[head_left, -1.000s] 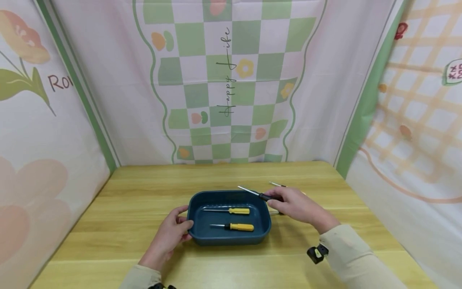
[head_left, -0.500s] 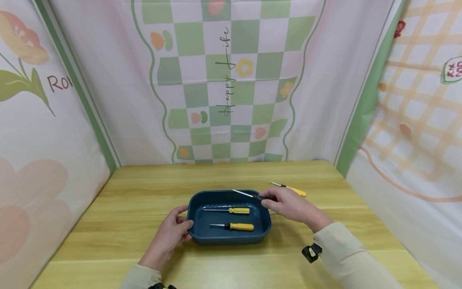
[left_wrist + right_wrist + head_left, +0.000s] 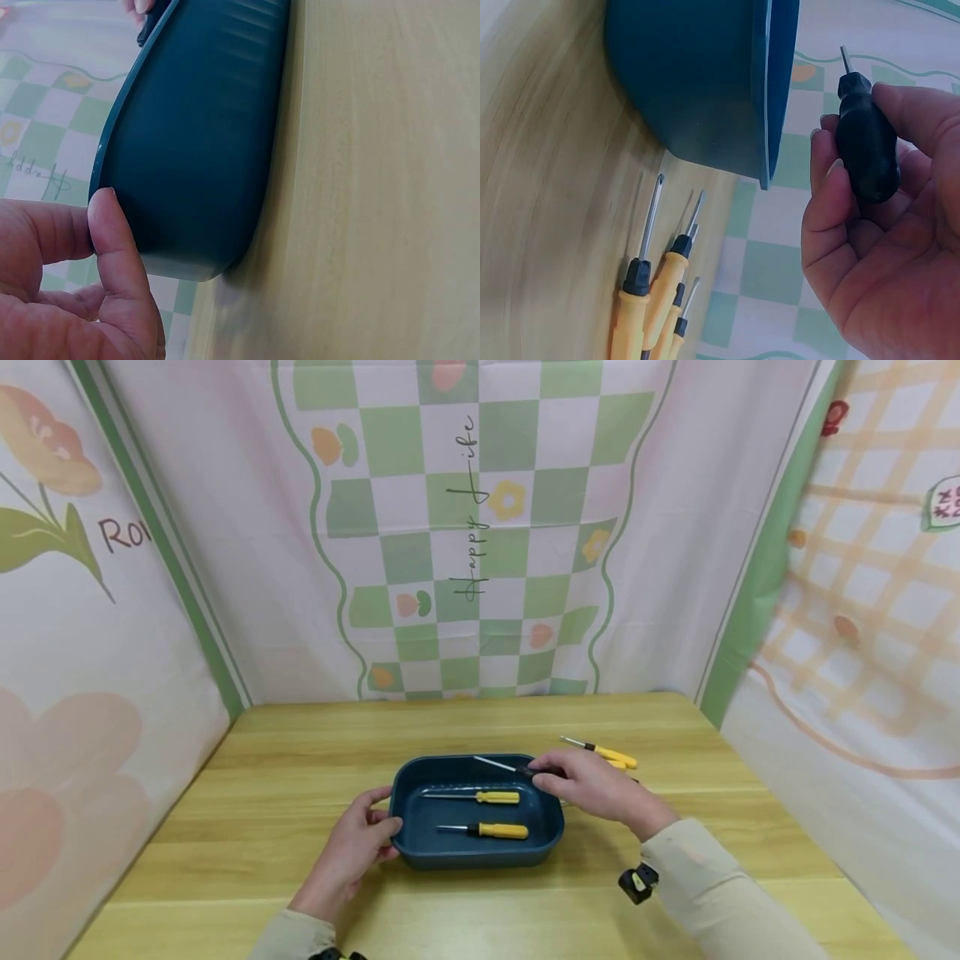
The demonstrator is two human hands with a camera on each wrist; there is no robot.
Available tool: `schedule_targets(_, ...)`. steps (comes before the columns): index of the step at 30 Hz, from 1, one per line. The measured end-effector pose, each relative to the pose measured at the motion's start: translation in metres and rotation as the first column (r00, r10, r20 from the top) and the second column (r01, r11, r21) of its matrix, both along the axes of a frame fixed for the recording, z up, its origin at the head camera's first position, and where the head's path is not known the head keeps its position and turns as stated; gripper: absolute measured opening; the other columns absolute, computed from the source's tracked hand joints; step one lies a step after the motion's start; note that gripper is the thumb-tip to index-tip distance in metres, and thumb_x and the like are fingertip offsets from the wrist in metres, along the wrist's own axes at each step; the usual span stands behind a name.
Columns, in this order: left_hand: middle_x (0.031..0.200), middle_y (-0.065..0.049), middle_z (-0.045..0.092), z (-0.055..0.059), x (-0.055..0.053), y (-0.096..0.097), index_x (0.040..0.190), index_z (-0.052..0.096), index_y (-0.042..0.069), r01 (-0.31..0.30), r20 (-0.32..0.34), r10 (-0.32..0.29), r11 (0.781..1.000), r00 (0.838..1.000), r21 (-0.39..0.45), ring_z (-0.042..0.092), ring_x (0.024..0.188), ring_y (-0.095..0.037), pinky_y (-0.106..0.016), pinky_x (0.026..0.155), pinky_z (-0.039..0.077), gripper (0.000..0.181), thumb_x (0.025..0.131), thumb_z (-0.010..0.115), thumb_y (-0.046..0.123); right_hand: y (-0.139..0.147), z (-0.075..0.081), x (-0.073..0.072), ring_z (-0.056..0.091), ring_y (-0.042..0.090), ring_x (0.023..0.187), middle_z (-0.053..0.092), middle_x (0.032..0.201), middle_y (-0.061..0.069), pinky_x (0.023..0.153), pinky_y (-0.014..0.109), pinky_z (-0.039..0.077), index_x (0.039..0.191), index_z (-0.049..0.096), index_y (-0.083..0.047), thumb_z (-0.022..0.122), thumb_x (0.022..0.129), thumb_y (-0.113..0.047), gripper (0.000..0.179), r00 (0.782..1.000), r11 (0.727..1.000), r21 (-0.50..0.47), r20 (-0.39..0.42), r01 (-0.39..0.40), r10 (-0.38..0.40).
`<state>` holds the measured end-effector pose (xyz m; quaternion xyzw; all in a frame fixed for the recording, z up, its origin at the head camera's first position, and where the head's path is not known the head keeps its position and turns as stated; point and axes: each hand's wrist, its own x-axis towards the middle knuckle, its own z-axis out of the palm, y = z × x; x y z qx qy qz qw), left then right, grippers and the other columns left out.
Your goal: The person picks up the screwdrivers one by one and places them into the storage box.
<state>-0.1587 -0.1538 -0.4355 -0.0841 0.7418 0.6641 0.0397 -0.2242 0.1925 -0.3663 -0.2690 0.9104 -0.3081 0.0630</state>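
Observation:
A dark blue rectangular bin (image 3: 476, 858) stands on the table, its left rim pinched between the thumb and fingers of my left hand (image 3: 358, 837). My right hand (image 3: 592, 783) grips a screwdriver (image 3: 868, 146) by its black handle, over the bin's back right corner. Its metal shaft points left across the bin's far rim in the head view. Inside the bin lie two yellow-handled screwdrivers: one (image 3: 497, 797) towards the back, the other (image 3: 501, 831), with a black collar, nearer the front. Both have their shafts pointing left.
Several more yellow-handled screwdrivers lie on the wooden table (image 3: 285, 777) right of the bin, one a Phillips screwdriver (image 3: 634, 300); my right hand partly covers them in the head view. A patterned cloth (image 3: 487, 527) hangs behind the table, with further cloths on both sides.
My right hand has moved left with the black-handled screwdriver, from beside the bin to over its back right corner. More of the yellow screwdrivers behind the hand now show. My left hand stays put.

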Motion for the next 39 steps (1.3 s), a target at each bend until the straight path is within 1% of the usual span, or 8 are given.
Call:
schedule_targets(6,0.116,-0.018,0.055,0.000,0.000,0.001,0.153,0.047,0.010,0.002,0.004,-0.002,1.000,1.000,-0.001,0.062,0.078,-0.023,-0.028,0.066,0.059,0.053,0.102,0.060,0.005,-0.004,-0.003,-0.002,0.064,0.011,0.097,0.072,0.119,0.002,0.089,0.037,0.057,0.131,0.070,-0.008,0.059,0.107,-0.028,0.034,1.000,1.000,-0.002,-0.002,-0.027,0.027)
schedule_targets(12,0.116,-0.018,0.055,0.000,0.000,0.001,0.153,0.047,0.010,-0.001,0.005,0.001,1.000,1.000,-0.002,0.062,0.078,-0.023,-0.028,0.066,0.059,0.054,0.102,0.060,0.005,-0.009,-0.005,-0.004,0.064,0.009,0.094,0.073,0.118,0.000,0.086,0.033,0.057,0.132,0.070,-0.009,0.060,0.107,-0.030,0.035,0.999,0.999,0.005,-0.022,-0.044,0.044)
schedule_targets(21,0.116,-0.019,0.054,-0.001,0.000,0.001,0.153,0.047,0.008,-0.002,0.000,0.002,1.000,1.000,0.002,0.062,0.077,-0.023,-0.028,0.065,0.059,0.053,0.101,0.060,0.004,-0.019,-0.008,-0.005,0.066,0.008,0.096,0.074,0.117,-0.001,0.087,0.034,0.057,0.131,0.071,-0.011,0.061,0.106,-0.030,0.033,0.997,0.999,0.014,-0.057,-0.050,0.051)
schedule_targets(25,0.116,-0.019,0.055,-0.001,-0.001,0.001,0.153,0.047,0.009,-0.002,0.005,0.002,1.000,1.000,0.007,0.062,0.077,-0.023,-0.028,0.065,0.058,0.054,0.101,0.060,0.004,-0.024,-0.008,-0.006,0.066,0.008,0.097,0.074,0.117,-0.002,0.089,0.036,0.058,0.130,0.072,-0.012,0.062,0.105,-0.031,0.033,0.998,0.999,0.005,-0.046,-0.046,0.046)
schedule_targets(34,0.117,-0.019,0.055,-0.002,0.000,0.000,0.153,0.046,0.008,0.004,0.007,-0.004,1.000,1.000,0.006,0.062,0.076,-0.023,-0.028,0.065,0.058,0.054,0.102,0.060,0.004,-0.031,-0.010,-0.009,0.066,0.010,0.098,0.072,0.120,0.000,0.089,0.038,0.058,0.131,0.071,-0.012,0.061,0.106,-0.029,0.032,0.999,0.999,0.002,0.014,-0.038,0.038)
schedule_targets(39,0.117,-0.018,0.055,-0.001,0.000,0.000,0.153,0.047,0.010,0.001,0.008,-0.001,1.000,1.000,0.000,0.062,0.077,-0.023,-0.028,0.066,0.059,0.053,0.102,0.060,0.005,-0.035,-0.011,-0.010,0.064,0.010,0.093,0.072,0.116,-0.002,0.086,0.036,0.058,0.130,0.071,-0.013,0.062,0.106,-0.029,0.031,0.999,1.000,0.008,0.029,-0.024,0.024)
